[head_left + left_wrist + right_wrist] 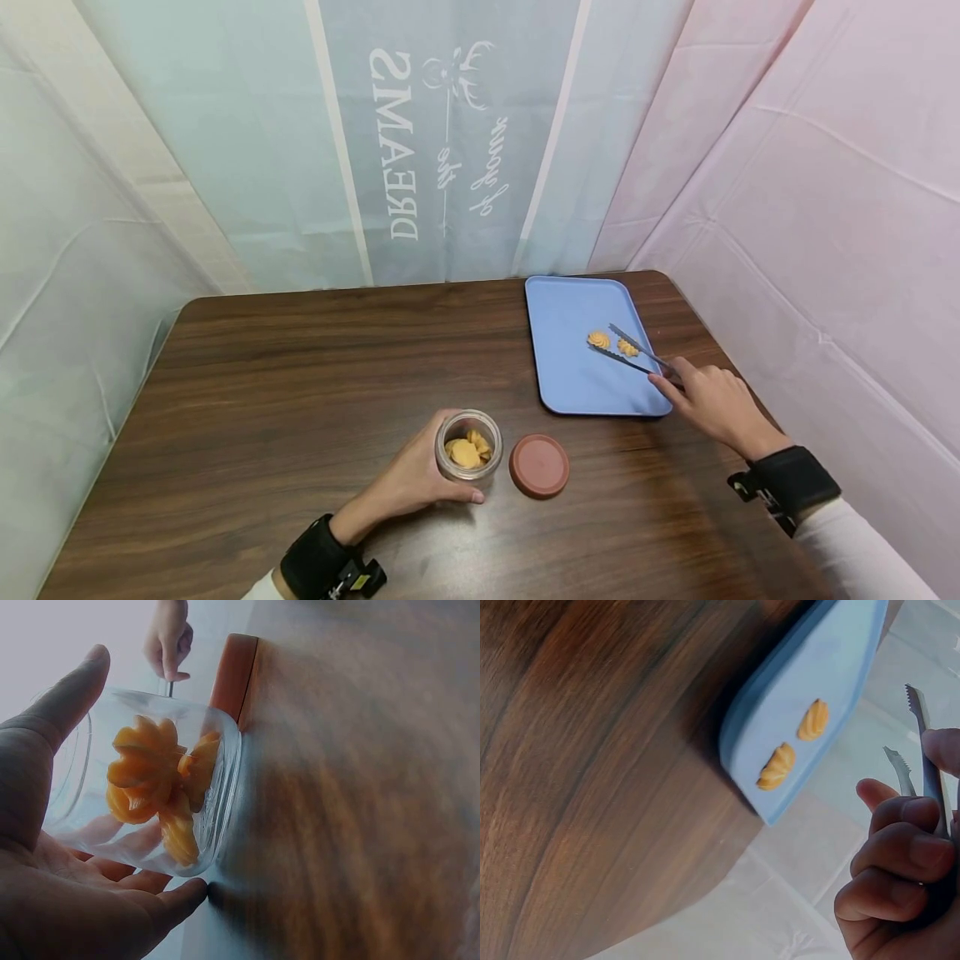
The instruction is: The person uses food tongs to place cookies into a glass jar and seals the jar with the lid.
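My left hand (420, 471) holds a clear glass jar (470, 479) upright on the table, fingers and thumb curved round its sides. Inside the jar lie several yellow swirl-shaped cookies (146, 765). My right hand (716, 404) grips dark metal tongs (633, 362), their toothed tips spread apart over the blue tray (573, 383). Two cookies lie on that tray: a round one (598, 339) and a ridged one (628, 347). In the right wrist view the tong arms (930, 776) stand apart with nothing between the tips.
A reddish-brown round lid (539, 466) lies on the wooden table (300, 375) just right of the jar. The tray sits at the table's far right corner. Fabric curtains (825, 208) hang behind and beside the table.
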The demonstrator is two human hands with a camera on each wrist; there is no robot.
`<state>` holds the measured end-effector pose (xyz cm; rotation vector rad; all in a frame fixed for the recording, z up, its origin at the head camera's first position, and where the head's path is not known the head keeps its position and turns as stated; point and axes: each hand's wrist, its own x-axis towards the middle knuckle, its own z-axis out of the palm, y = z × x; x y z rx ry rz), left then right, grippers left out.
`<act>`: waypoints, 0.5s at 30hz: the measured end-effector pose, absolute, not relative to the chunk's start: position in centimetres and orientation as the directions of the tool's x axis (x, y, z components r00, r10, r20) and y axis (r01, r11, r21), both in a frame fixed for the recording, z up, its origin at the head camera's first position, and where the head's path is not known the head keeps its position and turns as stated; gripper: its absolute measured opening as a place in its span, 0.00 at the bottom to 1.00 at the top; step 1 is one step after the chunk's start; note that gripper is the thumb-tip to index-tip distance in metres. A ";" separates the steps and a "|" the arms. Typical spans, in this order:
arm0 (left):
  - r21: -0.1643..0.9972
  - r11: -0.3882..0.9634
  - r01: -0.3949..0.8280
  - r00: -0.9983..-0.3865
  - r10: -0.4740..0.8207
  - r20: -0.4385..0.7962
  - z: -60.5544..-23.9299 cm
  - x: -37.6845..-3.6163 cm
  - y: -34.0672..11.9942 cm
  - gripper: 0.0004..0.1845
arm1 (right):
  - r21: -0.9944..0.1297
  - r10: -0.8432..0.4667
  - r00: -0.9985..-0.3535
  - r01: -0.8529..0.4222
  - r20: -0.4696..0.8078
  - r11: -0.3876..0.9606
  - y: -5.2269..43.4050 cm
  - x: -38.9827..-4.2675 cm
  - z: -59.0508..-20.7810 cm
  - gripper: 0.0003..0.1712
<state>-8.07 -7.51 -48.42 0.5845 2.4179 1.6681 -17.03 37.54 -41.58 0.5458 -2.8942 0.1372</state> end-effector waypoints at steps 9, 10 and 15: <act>0.922 0.311 0.228 -0.914 0.395 0.093 -48.4 -8.0 -7.4 0.54 | -0.071 -0.325 -0.931 -0.340 0.164 0.938 37.9 -18.2 -42.7 0.25; 0.924 0.311 0.223 -0.915 0.393 0.089 -48.3 -8.0 -7.5 0.54 | -0.071 -0.322 -0.934 -0.336 0.157 0.939 38.0 -18.3 -42.8 0.25; 0.929 0.302 0.215 -0.918 0.388 0.087 -48.2 -7.9 -7.5 0.54 | -0.080 -0.298 -0.948 -0.307 0.111 0.948 38.1 -19.0 -43.2 0.28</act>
